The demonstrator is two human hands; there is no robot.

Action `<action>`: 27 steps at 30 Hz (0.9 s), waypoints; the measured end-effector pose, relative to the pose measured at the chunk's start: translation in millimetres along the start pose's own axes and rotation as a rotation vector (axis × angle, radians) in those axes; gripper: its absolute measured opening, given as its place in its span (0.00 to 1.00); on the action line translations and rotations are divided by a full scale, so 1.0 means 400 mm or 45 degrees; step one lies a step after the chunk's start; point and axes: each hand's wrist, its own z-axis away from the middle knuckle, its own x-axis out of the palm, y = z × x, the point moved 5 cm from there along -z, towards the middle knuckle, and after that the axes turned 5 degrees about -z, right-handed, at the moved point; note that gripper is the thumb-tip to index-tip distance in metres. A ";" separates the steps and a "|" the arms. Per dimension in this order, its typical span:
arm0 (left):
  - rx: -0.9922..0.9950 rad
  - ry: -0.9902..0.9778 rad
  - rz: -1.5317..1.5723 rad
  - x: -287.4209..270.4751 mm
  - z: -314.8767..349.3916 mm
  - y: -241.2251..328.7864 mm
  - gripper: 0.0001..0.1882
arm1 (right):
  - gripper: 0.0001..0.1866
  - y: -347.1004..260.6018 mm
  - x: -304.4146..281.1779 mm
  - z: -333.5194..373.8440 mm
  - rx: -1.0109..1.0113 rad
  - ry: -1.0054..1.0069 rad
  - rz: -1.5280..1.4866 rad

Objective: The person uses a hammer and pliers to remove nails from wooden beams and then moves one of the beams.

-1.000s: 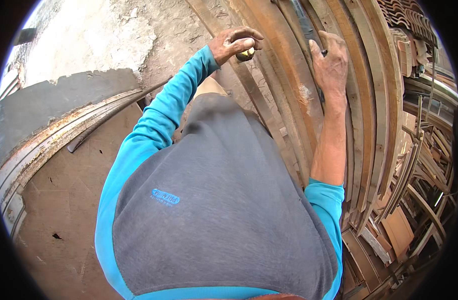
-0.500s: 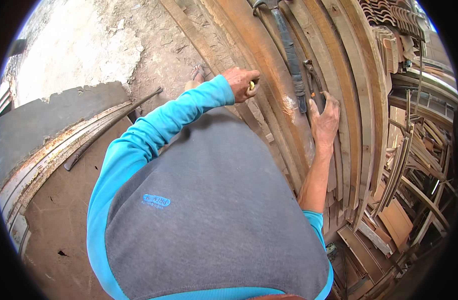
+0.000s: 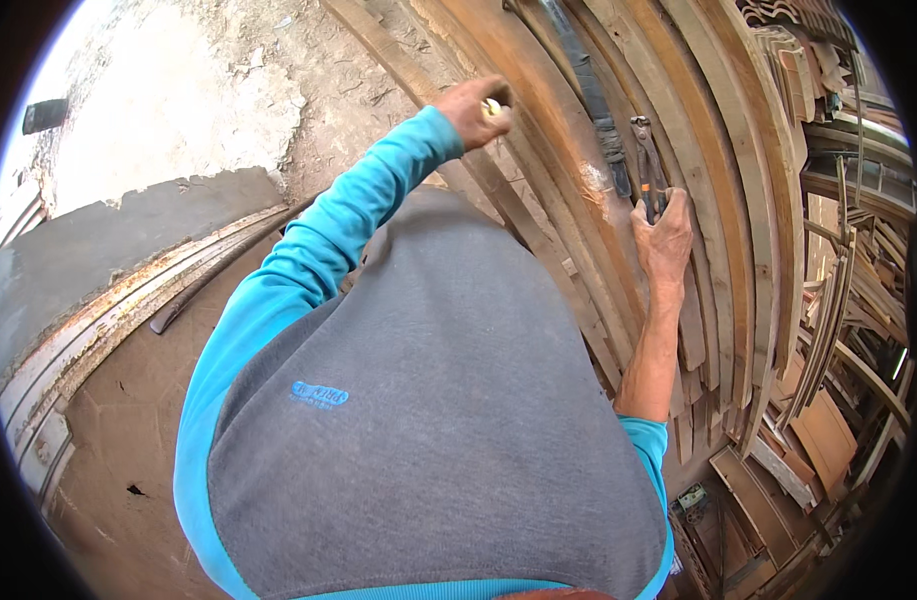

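In my right hand (image 3: 665, 238) are the handles of a pair of pincers (image 3: 646, 150), whose jaws point away from me over the wooden boards (image 3: 723, 190). An orange mark shows on one handle. Just left of them lies a hammer (image 3: 590, 90) with a dark wrapped handle; its head is mostly out of view at the top. My left hand (image 3: 474, 112) is raised beside the boards at upper centre, fingers curled round a small yellow object (image 3: 492, 106). Most of that object is hidden, so its kind cannot be told.
Long boards lie side by side, running from the top down to the right. A dark bar (image 3: 223, 258) rests by a rusty pale metal frame (image 3: 128, 290) on the left. Stacked roof tiles (image 3: 781, 70) and piles of scrap wood (image 3: 838, 330) stand on the right.
My right hand has closed on the pincers' handles and turned them slightly, with the jaws now plainer in view. My left hand has moved up and a little left with the yellow object.
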 end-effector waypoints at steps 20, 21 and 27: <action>0.344 -0.571 -0.579 0.239 0.124 0.093 0.13 | 0.17 -0.218 -0.060 0.102 0.178 -0.354 -1.454; 0.298 -0.451 -0.310 0.196 0.119 0.094 0.12 | 0.17 -0.212 -0.052 0.109 0.155 -0.350 -1.460; -0.402 1.104 1.533 -0.238 0.042 -0.224 0.06 | 0.21 -0.222 -0.059 0.100 0.087 -0.400 -1.382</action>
